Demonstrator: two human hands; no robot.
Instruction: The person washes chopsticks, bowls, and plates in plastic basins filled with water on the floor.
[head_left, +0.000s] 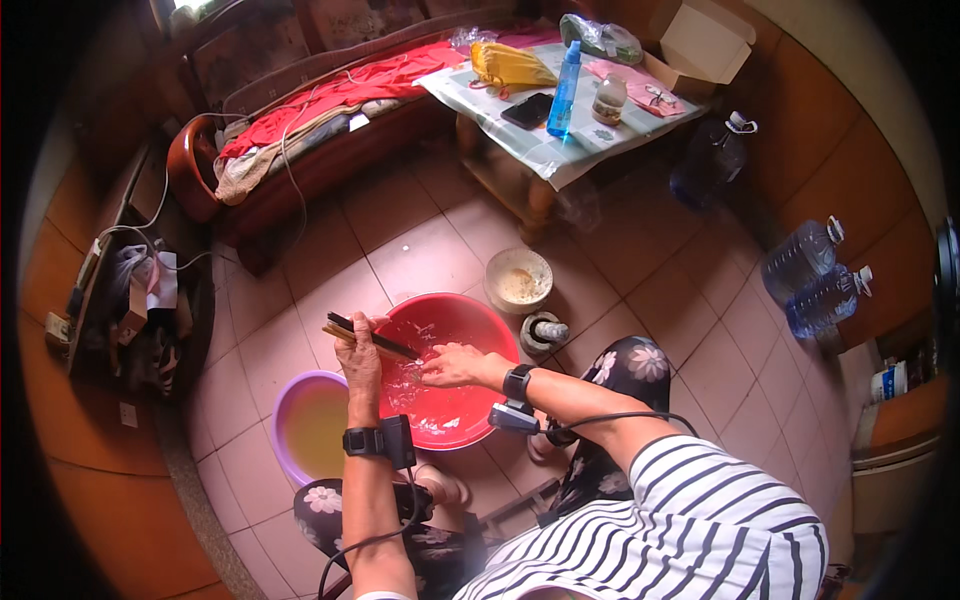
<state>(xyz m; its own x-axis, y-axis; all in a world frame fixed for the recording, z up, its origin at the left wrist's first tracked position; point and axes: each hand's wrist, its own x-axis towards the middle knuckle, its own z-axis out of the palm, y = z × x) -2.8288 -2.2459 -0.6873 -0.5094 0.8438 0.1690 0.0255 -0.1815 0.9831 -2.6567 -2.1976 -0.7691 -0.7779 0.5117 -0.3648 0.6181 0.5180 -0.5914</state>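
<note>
A bundle of chopsticks (382, 344), dark and light brown, is gripped in my left hand (361, 351) over the left side of a red plastic basin (504, 337). Their far ends point down to the right, into the basin. Close to those ends, my right hand (454, 365) hangs over the basin with its fingers partly spread; whether it touches the chopsticks I cannot tell. Clear water with bright reflections lies in the basin. A purple basin (283, 442) of cloudy yellowish liquid stands at its lower left, partly behind my left forearm.
Beyond the red basin stand a bowl (518, 280) with pale residue and a stone mortar with a pestle (546, 332). A table (540, 154) holding a blue spray bottle (566, 94) is farther back. Large water bottles (802, 259) stand at right, a cloth-covered bench (300, 169) at upper left.
</note>
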